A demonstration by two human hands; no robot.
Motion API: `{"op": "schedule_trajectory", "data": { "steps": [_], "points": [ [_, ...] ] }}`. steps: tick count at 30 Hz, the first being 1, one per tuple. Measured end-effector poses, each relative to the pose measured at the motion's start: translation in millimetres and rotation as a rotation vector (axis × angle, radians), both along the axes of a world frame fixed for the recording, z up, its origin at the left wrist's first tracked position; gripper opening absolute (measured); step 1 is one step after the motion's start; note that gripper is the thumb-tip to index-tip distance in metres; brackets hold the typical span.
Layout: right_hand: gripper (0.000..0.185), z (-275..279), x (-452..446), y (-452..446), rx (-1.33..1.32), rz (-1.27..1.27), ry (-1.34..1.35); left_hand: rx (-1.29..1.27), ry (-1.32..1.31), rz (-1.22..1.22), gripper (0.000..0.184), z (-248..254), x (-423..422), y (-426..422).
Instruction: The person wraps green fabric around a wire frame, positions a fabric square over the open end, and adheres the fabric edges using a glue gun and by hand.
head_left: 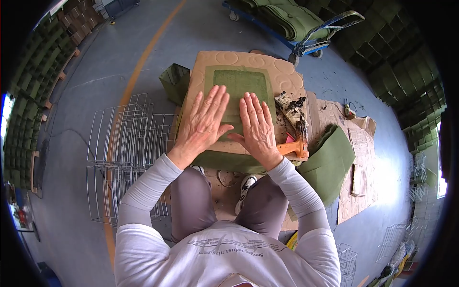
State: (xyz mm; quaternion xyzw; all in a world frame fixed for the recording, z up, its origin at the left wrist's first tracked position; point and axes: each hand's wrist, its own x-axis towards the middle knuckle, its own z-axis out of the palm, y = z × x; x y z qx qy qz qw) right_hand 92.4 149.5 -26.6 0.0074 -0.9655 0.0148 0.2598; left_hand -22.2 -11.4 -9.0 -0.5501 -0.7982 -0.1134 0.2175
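Observation:
My left hand (203, 123) is held flat, palm down, over the green fabric panel (239, 79), its fingers nearly together and the thumb out to the side. Beside it, my right hand (258, 126) is also flat with fingers stretched over the panel's right part. Whether the palms press on the fabric or hover just above it, I cannot tell. Under the panel is a cardboard-topped work surface (282, 67). Close to my right wrist lies an orange glue gun (300, 149) with a blackened nozzle, near a messy, dark-stained scrap (291, 110).
Wire frames (126, 143) stand stacked on the floor to the left. Folded green fabric (330, 162) rests on cardboard at the right. A blue cart (311, 45) with green rolls is beyond. Green stacks line both sides, and a green box (174, 83) sits behind the work surface's left edge.

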Motion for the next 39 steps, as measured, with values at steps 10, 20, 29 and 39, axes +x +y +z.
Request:
{"op": "schedule_trajectory", "data": {
  "steps": [10,20,29,39],
  "points": [
    [0.098,-4,-1,-3,0.004,-0.054,0.004,-0.026,-0.037,-0.059,0.094,-13,11,15],
    [0.086,-11,-3,-8,-0.027,-0.084,0.055,-0.082,0.086,0.010,0.092,-14,15,13],
    [0.082,0,-2,-8,-0.039,-0.072,0.015,-0.102,0.076,0.030,0.088,-10,15,14],
    [0.038,55,54,-8,-0.966,0.366,0.233,-0.005,0.325,-0.371,0.030,38,56,-24]
  ]
}}
